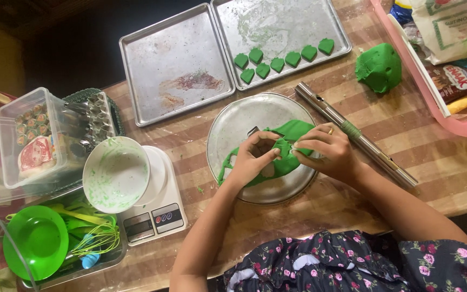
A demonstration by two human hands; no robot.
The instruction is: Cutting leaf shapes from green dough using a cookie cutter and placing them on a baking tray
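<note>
At the centre of the frame, a rolled sheet of green dough (290, 141) lies on a round metal plate (233, 127), with ragged gaps where pieces are gone. The left hand (252, 157) rests on the dough, fingers curled and pinching its edge; the right hand (325, 148) meets it from the right, thumb and forefinger pinched on the same bit. What sits between the fingertips is too small to make out, and the hands hide much of the sheet. A metal cutter (253, 131) peeks out just above the left hand, mostly covered.

Just right of the plate a metal rolling tube (374, 148) lies slanted, a smear of green near its middle. In the upper middle, two square trays sit side by side: the right tray (282, 27) carries eight green cut shapes (277, 64) in two short rows, the left tray (174, 59) only a reddish stain. A lump of dough (378, 67) sits at upper right, beside a pink tray (460, 124) of packets that the frame cuts off.

Left of the plate, a white bowl (115, 174) smeared green stands on a kitchen scale (160, 213). Further left is a clear box (33, 140) with blurred contents, and at lower left a bin holding a green plate (35, 241) and tangled utensils (90, 235). The flowered sleeve (352, 265) fills the bottom edge.
</note>
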